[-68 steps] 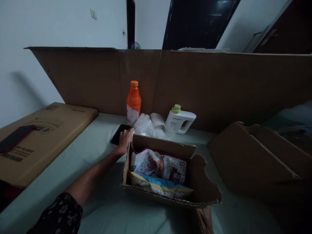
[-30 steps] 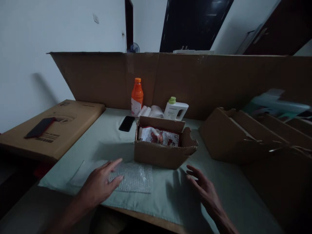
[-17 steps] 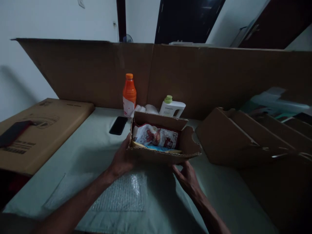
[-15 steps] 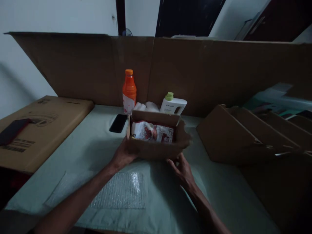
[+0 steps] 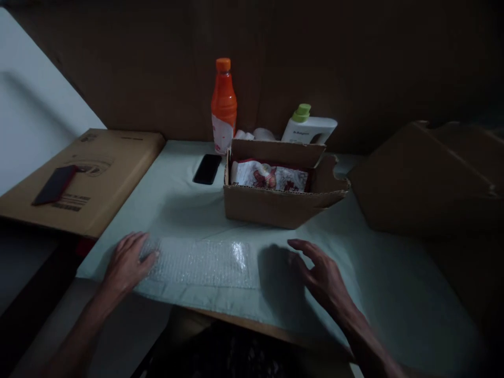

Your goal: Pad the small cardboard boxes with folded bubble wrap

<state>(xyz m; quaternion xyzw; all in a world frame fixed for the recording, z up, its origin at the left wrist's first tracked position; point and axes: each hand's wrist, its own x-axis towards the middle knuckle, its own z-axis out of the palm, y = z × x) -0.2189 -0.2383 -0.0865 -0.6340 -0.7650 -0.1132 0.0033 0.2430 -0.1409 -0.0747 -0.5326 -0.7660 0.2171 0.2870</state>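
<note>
Left hand (image 5: pixel 126 262) on one bubble-wrap sheet (image 5: pixel 205 262), right hand (image 5: pixel 321 270) beside; both grips released. One box (image 5: pixel 275 207).

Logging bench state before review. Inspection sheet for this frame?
Surface: pale green cloth on table, dim light.
Things in hand: clear bubble-wrap sheet flat near front edge; open brown cardboard box behind it, printed packets inside.
Clutter: orange plastic bottle, white jug with green cap, black phone, flat tan carton bearing dark red phone, folded brown cardboard at right.
Grippers: left hand open, resting on wrap's left end; right hand open, just right of wrap.
Cables: nothing seen.
Surroundings: tall cardboard sheet behind; white wall left.
</note>
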